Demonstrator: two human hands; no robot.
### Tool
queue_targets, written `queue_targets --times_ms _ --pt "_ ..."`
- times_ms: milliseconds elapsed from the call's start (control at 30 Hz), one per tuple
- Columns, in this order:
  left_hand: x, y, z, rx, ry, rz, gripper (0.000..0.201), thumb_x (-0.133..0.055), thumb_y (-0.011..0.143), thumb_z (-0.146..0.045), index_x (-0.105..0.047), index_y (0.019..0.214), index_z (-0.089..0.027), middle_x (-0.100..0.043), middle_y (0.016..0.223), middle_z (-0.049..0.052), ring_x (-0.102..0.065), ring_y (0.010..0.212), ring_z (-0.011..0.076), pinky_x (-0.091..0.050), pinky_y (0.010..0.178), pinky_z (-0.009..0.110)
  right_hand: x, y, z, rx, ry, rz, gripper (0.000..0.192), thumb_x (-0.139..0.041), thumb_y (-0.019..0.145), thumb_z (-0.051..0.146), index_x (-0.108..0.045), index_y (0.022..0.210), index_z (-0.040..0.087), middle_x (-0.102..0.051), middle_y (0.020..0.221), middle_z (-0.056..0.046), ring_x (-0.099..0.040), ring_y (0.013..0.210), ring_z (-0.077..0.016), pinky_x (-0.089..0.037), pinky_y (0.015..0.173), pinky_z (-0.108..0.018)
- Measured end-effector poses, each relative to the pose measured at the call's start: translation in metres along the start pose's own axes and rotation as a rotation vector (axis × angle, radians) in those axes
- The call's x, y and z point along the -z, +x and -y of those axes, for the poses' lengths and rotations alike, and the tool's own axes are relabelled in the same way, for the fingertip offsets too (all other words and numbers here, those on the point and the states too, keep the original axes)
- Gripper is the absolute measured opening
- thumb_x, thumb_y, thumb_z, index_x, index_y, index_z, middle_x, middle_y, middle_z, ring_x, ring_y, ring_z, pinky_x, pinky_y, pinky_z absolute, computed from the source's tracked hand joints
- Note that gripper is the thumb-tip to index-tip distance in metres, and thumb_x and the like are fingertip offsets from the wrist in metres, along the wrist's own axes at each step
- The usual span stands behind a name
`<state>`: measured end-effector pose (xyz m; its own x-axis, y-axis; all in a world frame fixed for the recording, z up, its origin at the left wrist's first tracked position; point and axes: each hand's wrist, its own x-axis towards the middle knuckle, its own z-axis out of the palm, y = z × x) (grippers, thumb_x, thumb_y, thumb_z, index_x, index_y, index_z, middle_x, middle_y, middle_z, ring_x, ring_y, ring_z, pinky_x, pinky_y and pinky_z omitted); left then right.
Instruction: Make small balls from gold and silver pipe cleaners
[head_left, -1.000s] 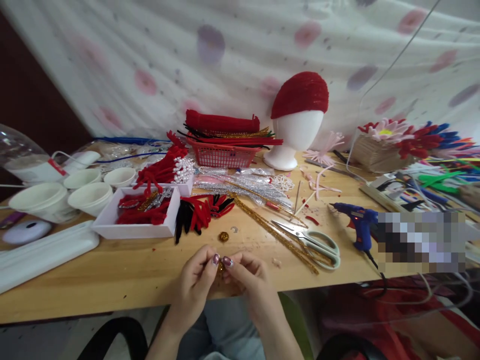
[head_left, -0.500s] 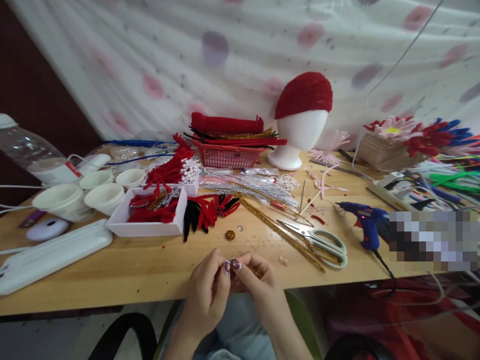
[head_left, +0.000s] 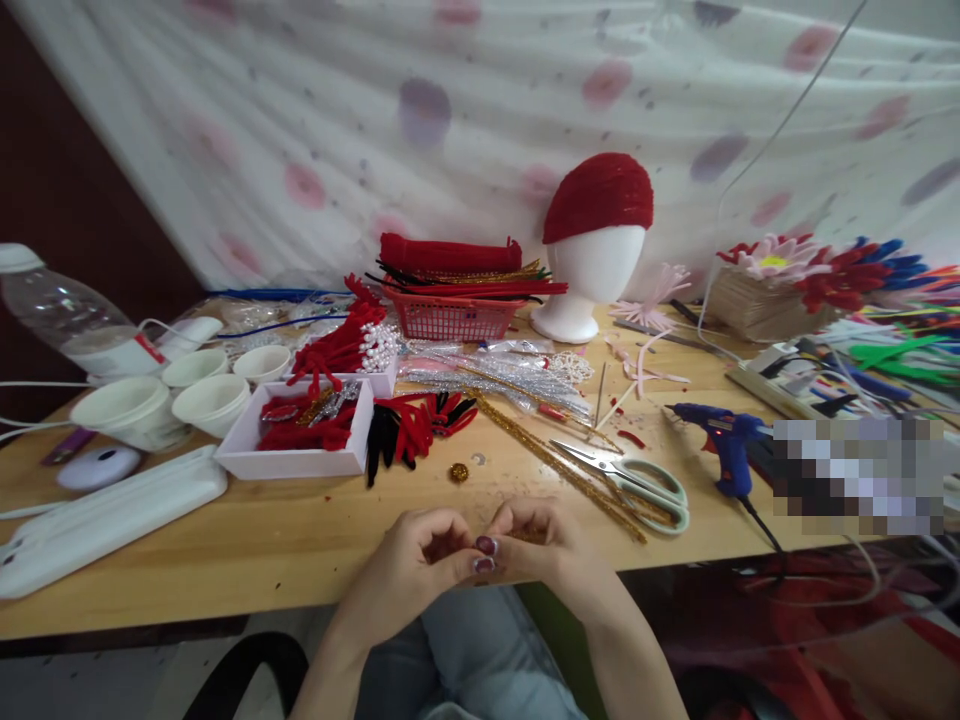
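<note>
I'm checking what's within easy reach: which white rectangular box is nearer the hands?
The front white rectangular box, holding fuzzy red pieces; the rear white box, with round white beads, stands farther back.

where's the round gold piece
In the head view, the round gold piece lies near centre, on the table, beyond the left hand, right of black and red strips.

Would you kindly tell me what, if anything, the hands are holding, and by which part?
A gold piece seems held, glinting inside the right hand, with the left hand close beside. Which part is gripped cannot be told.
</note>
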<state>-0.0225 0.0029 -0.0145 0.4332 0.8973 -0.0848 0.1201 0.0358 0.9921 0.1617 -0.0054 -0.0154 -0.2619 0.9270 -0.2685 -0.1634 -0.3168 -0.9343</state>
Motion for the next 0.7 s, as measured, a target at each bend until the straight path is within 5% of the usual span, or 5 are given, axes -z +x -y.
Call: queue_targets --times_ms 233,467,700 --pt "-0.001 0.001 0.003 0.041 -0.006 -0.016 0.019 -0.068 0.08 -0.027 -0.066 0.064 -0.017 -0.058 0.056 -0.003 -0.046 0.053 0.0114 -0.035 0.051 0.022 -0.004 -0.005 0.009 0.041 -0.121 -0.016 0.031 -0.085 0.068 0.042 -0.072 0.065 0.015 -0.068 0.062 -0.001 -0.061 0.059 -0.0136 -0.047 0.057 -0.023" --pt "-0.007 0.003 -0.004 -0.124 -0.068 -0.156 0.032 -0.074 0.077 -0.034 -0.06 0.054 -0.017 -0.052 0.05 -0.003 -0.043 0.047 0.01 -0.034 0.045 0.021 -0.008 -0.01 0.011 0.077 -0.025 -0.055 0.033 -0.085 0.068 0.047 -0.074 0.065 0.016 -0.071 0.062 -0.003 -0.063 0.058 -0.0158 -0.05 0.057 -0.026" --pt "-0.031 0.0 -0.003 -0.07 -0.277 -0.492 0.039 -0.073 0.079 -0.049 -0.062 0.059 -0.018 -0.045 0.048 -0.006 -0.034 0.041 0.0074 -0.025 0.04 0.021 -0.036 -0.012 -0.001 0.293 0.045 -0.38 0.027 -0.084 0.072 0.048 -0.08 0.069 0.021 -0.071 0.064 -0.002 -0.063 0.065 -0.0159 -0.05 0.062 -0.024"
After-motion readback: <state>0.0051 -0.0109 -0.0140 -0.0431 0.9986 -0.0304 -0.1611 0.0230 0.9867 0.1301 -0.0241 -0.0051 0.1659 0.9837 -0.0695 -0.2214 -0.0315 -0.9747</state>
